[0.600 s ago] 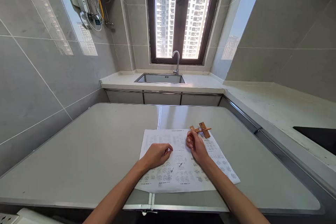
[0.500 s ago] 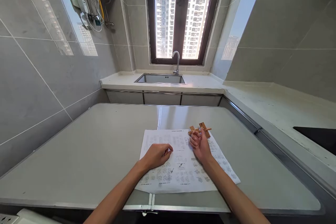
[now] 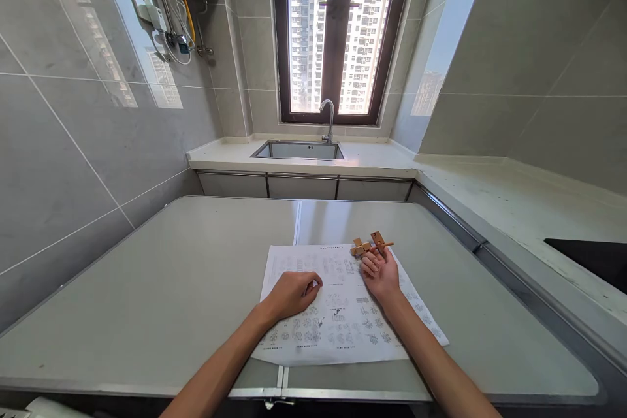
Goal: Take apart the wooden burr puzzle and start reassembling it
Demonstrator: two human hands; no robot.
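Left hand (image 3: pixel 295 292) and right hand (image 3: pixel 382 276) curl loosely over paper (image 3: pixel 337 307) near the tabletop's (image 3: pixel 147 300) front edge, grips unclear; wooden pieces (image 3: pixel 361 248) lie just beyond the right, apart from the left.

Printed sheet: my large white paper (image 3: pixel 343 294) lies flat in the lower middle of the frame, slightly skewed, covered in rows of small grey figures too fine to read; my left hand (image 3: pixel 292 292) rests loosely curled over its left part.
Ticks: two dark check-like marks (image 3: pixel 337 311) sit on the sheet, just below its middle.
Wooden pieces: a brown slat (image 3: pixel 377 238) leans at a slant right of the frame's centre, beside a lighter cross-shaped piece (image 3: pixel 360 248), both by the sheet's top right corner.
Stick: a thin tan rod (image 3: pixel 388 245) points right, against the slat in view; my right hand's (image 3: pixel 381 271) fingertips meet it, though I can't tell whether they grip.
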